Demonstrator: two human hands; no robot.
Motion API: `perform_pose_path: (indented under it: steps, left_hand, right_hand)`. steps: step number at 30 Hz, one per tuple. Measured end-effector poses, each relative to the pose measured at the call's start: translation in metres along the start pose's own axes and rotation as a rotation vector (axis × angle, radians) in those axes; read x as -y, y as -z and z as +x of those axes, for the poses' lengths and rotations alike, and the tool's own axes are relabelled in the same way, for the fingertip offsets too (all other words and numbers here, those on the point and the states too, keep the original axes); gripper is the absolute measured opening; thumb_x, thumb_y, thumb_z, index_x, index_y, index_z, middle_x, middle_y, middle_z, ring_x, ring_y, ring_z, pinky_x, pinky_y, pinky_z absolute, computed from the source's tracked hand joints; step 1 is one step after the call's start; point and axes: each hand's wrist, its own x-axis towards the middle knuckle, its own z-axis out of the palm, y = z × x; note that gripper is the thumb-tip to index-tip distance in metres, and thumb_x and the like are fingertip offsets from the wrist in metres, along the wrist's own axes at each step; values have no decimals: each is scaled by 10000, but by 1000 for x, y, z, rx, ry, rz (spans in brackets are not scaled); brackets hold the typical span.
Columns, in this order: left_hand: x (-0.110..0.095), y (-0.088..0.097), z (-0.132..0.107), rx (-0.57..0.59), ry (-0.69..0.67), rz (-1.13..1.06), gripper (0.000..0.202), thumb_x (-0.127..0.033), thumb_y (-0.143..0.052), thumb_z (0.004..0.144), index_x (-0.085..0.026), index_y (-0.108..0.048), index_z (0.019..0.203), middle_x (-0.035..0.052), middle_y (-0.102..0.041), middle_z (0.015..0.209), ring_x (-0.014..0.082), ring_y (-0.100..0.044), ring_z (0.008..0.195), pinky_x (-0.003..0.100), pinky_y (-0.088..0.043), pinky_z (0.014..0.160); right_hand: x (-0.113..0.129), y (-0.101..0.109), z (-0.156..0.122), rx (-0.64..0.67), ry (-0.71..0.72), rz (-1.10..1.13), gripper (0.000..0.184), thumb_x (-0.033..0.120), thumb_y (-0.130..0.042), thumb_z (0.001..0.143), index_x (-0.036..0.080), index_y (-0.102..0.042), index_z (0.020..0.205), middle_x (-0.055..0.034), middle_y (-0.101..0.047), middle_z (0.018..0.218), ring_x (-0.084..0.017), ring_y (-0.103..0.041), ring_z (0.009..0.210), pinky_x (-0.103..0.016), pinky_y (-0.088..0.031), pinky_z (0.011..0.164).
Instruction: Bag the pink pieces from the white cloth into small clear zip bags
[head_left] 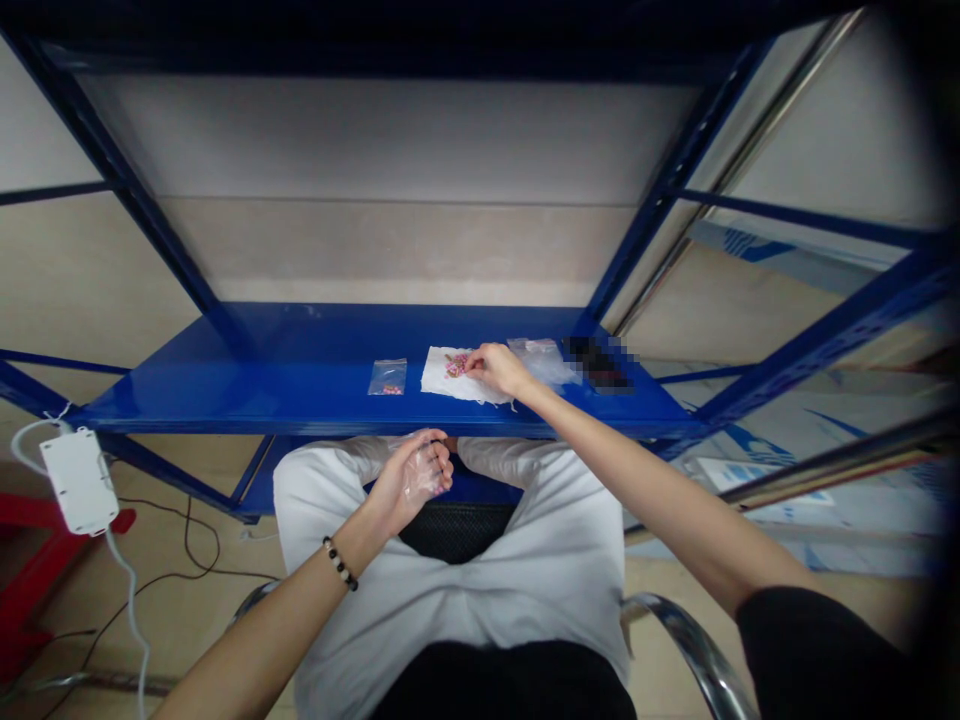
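My left hand [412, 475] is above my lap, fingers curled round a clear plastic bag [424, 476]. A few small pinkish specks show near its lower end. Over on the shelf, my right hand [495, 366] reaches down with thumb and fingers pinched together at the edge of a pile of small pink and brownish pieces [455, 364]. Whatever is between those fingertips is too small to make out. The pile lies on a white sheet [442, 384], cloth or paper. To its left lies a small clear zip bag [388, 377] with several similar pieces at the bottom.
More clear plastic bags [541, 358] lie right of the sheet, beside a dark blurred-out object [600, 364]. All rest on a blue metal shelf [300, 385] with uprights at both sides. A white power box [79, 482] with a cable hangs at left.
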Motion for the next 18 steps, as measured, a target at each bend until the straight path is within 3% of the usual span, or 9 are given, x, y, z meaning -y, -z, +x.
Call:
perform_pose_path:
  steps: [6,10,14,18]
  left_hand:
    - [-3,0,-1,4,-7,28,286,-398,-622,857,-158,-608,1012,10,-566,743,136,-574,631,253,-430,555]
    - [-4,-2,-2,24,9,127,298,-404,-634,850,-151,-612,1006,22,-585,765,134,-586,639,244,-431,565]
    - [0,-2,-2,55,8,317,311,-398,-656,840,-131,-625,997,47,-615,759,138,-604,648,233,-433,571]
    - [6,0,-2,102,54,463,316,-389,-665,832,-119,-633,995,56,-628,755,134,-612,641,227,-440,574]
  right_hand:
    - [7,1,1,-55,-15,71,100,225,-682,789,165,-760,769,-36,-717,764,-139,-596,673,-229,-378,623]
    - [23,14,-2,-127,-106,387,164,296,-728,761,134,-746,776,-47,-719,726,-150,-607,649,-240,-411,612]
    - [60,23,-26,-118,-66,804,268,390,-762,733,138,-722,812,-61,-726,796,-156,-639,711,-266,-477,685]
    - [105,16,-73,1,-44,994,245,386,-758,741,157,-713,814,-39,-703,803,-145,-630,726,-260,-491,687]
